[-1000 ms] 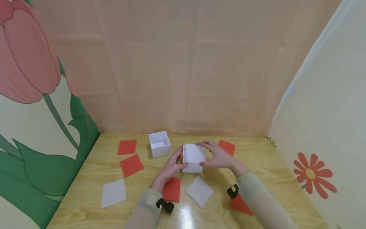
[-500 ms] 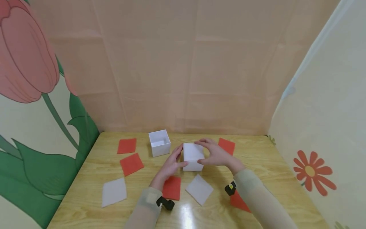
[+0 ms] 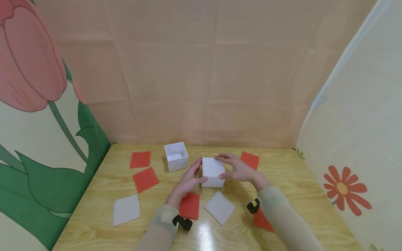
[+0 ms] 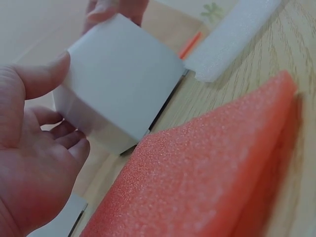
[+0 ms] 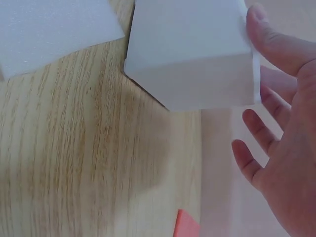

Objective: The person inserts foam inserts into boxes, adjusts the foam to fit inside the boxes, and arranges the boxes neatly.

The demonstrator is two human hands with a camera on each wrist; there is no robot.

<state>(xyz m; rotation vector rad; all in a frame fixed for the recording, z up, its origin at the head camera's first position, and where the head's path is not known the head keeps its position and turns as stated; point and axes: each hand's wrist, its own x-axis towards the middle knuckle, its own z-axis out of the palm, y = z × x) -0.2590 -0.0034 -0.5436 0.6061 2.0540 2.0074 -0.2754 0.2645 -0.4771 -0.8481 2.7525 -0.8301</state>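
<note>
A white square box (image 3: 213, 182) stands on the table between both hands, its top covered by a flat white lid (image 3: 213, 166). My left hand (image 3: 187, 180) holds the box's left side, thumb at the near left corner and fingers along the side. From the right, my right hand (image 3: 239, 170) pinches the lid, with the thumb at the near edge and fingers at the far edge. In the right wrist view, the right hand (image 5: 291, 118) has its thumb on the rim while several other fingers hang apart from the wall. The box's inside is hidden.
An open white box (image 3: 177, 162) stands at back left. Red foam squares (image 3: 146, 179) and white foam squares (image 3: 220, 208) lie around the wooden table (image 3: 150, 240). A red foam square (image 3: 190, 206) lies beside the left wrist. A fabric backdrop (image 3: 201, 87) hangs behind the table.
The lid has shifted left and settled, covering the gap that showed along the box's left rim. Both hands stay around the box with only slight movement.
</note>
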